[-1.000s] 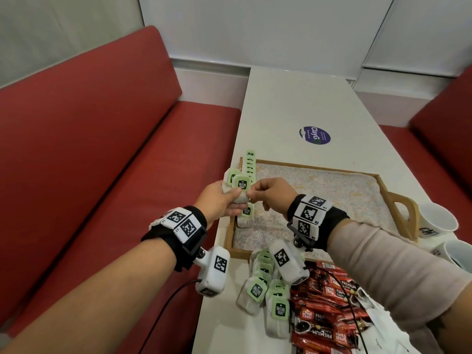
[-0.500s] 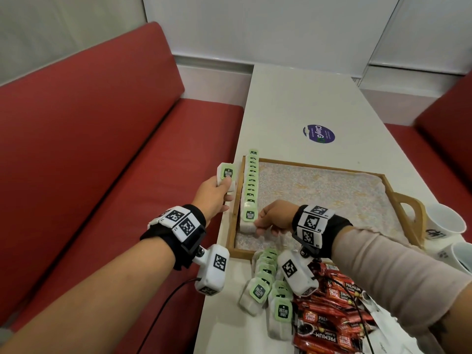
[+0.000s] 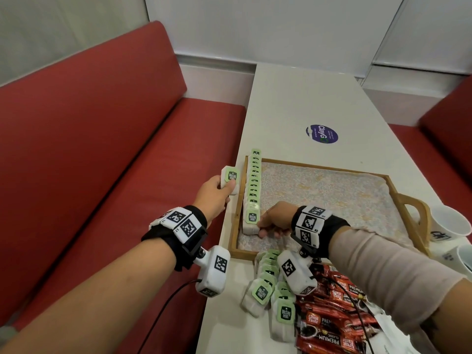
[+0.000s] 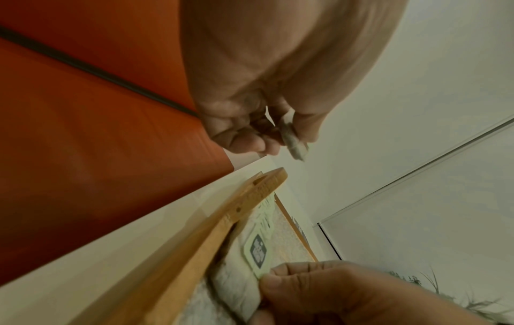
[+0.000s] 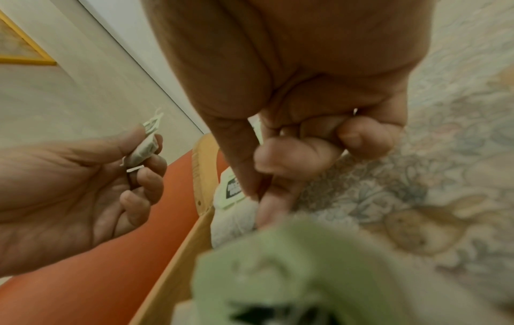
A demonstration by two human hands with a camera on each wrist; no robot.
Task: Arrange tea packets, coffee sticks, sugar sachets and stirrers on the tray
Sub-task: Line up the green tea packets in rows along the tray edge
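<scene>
A wooden tray (image 3: 237, 208) with a floral liner sits on the white table. A row of green-labelled tea packets (image 3: 254, 182) stands along its left wall. My right hand (image 3: 274, 221) pinches the nearest packet (image 3: 251, 221) of that row at the tray's front left; the right wrist view shows thumb and forefinger on that packet (image 5: 236, 198). My left hand (image 3: 213, 194) is just left of the tray, over the table edge, and grips another tea packet (image 3: 229, 181), also seen edge-on as the held packet (image 4: 293, 140).
Loose tea packets (image 3: 268, 287) lie in a heap on the table in front of the tray. Red coffee sticks (image 3: 339, 315) are piled to their right. Paper cups (image 3: 449, 223) stand right of the tray handle. A red bench (image 3: 115, 175) runs along the left.
My hands were together above the tray holding packets; the right hand has come down with one packet to the front of the row, and the left has moved left with the other.
</scene>
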